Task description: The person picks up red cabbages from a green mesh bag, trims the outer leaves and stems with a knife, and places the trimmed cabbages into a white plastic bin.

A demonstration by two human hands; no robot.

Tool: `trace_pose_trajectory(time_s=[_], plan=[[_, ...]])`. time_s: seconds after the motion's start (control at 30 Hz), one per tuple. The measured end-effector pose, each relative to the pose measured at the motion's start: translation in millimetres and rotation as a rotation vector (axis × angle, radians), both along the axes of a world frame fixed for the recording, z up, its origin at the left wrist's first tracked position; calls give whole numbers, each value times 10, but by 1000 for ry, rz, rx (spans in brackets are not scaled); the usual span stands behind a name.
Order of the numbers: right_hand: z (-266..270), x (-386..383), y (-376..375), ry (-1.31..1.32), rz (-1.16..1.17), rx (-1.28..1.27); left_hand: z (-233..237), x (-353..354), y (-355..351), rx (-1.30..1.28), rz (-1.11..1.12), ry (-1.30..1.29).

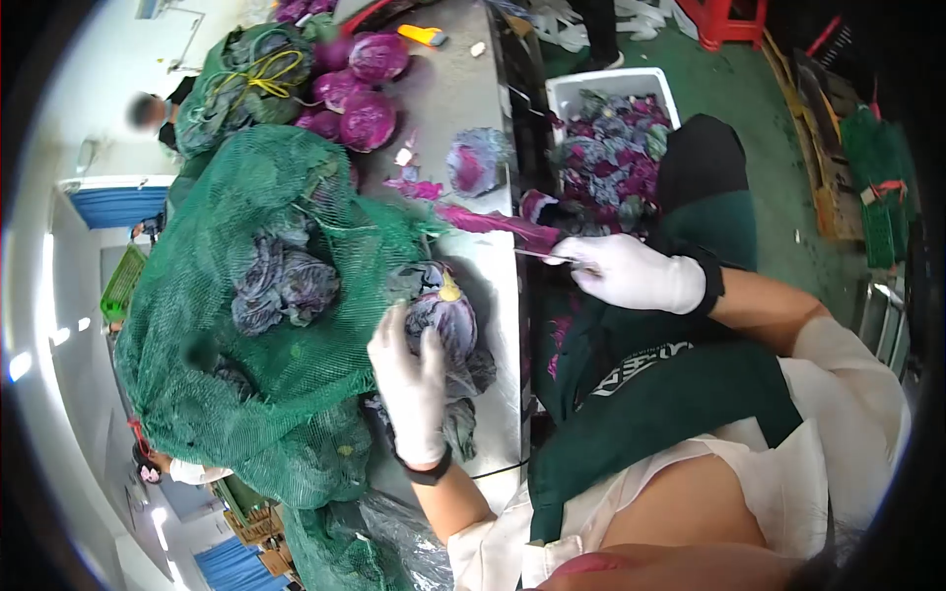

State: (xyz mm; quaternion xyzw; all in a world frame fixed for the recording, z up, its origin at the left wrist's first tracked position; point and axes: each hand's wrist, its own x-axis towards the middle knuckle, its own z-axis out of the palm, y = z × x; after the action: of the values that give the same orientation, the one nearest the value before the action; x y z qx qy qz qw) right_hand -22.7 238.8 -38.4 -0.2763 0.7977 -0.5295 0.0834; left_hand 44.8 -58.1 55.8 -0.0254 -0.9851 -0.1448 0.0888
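Note:
My left hand (409,389), in a white glove, has its fingers curled against a red cabbage (453,325) with loose dark outer leaves and a pale stem end. The cabbage rests on the metal table, beside a green mesh sack (335,364). My right hand (636,274), also gloved in white, is closed around a knife (503,229) near the table's edge. Its long blade looks purple and points left over the table; the handle is mostly hidden in my fist. A partly trimmed cabbage (475,163) sits farther along the table.
Beyond the table edge stands a white bin (670,98) full of cabbage leaves. Peeled purple cabbages (367,120) are piled at the far left, near an orange-yellow tool (422,36). More cabbages show inside the mesh sack. A red stool (724,22) is on the green floor.

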Motion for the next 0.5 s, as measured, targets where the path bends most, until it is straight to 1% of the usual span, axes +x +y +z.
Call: trace_pose_trajectory(time_s=[0.07, 0.1, 0.13, 0.17, 0.2, 0.23, 0.27, 0.33, 0.4, 0.43, 0.47, 0.5], plan=[[119, -51, -169, 89, 57, -7, 135, -44, -79, -124, -6, -41], [178, -89, -241, 81, 63, 0, 92, -69, -125, -108, -64, -29], [232, -131, -314, 62, 114, 84, -51, -90, -206, 121, -123, -31], [262, -159, -386, 43, 160, 164, -110, -61, -160, 307, -44, -99], [222, -177, -462, 36, 153, 163, -190, -19, -68, 491, 32, -166], [140, -192, -548, 60, 133, 104, -265, 3, -14, 273, -27, -35], [117, -204, -607, 85, 114, 48, -284, 45, 116, 218, 63, -16], [135, -173, -647, 73, 96, 50, -359, 89, 275, 121, 216, 15], [126, -175, -695, 137, 125, 171, -401, 88, 343, 121, 259, 16], [126, -165, -711, 205, 110, 153, -406, 94, 373, 101, 270, 42], [97, -157, -753, 202, 115, 162, -405, 87, 383, 84, 283, 67], [51, -145, -796, 270, 95, 222, -403, 80, 388, 73, 291, 55]])
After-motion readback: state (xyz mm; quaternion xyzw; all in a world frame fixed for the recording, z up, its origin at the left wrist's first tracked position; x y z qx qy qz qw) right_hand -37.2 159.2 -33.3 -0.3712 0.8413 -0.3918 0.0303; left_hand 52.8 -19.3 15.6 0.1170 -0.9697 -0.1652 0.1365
